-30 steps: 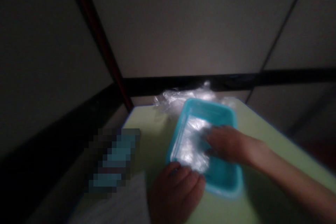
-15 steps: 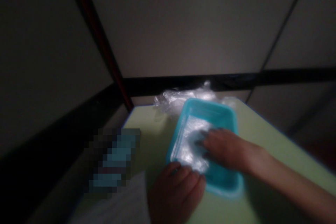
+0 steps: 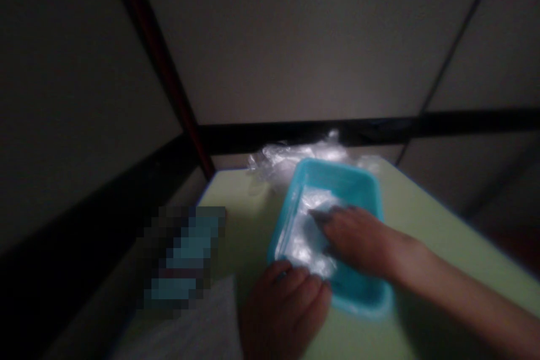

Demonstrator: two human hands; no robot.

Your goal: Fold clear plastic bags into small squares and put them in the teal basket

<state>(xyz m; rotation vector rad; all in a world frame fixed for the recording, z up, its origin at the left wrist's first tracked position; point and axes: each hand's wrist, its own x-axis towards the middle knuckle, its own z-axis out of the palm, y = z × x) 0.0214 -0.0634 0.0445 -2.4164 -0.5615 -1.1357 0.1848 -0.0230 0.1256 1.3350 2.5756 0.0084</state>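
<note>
A turquoise plastic tray (image 3: 371, 191) sits on a pale green table (image 3: 422, 208). Clear crinkled plastic film (image 3: 304, 236) lies inside the tray. My right hand (image 3: 354, 236) reaches into the tray, fingers stretched flat and pressing on the film. My left hand (image 3: 282, 304) rests at the tray's near left corner, its fingers curled over the rim and the film's edge. The picture is dim and blurred.
More crumpled clear plastic (image 3: 291, 160) lies heaped behind the tray at the table's far edge. A white sheet (image 3: 189, 326) lies at the near left. A dark red post (image 3: 169, 84) and black rails (image 3: 379, 126) run behind the table, with grey wall panels beyond.
My right hand has slid a little to the left across the film in the tray. My left hand has stayed at the tray's corner.
</note>
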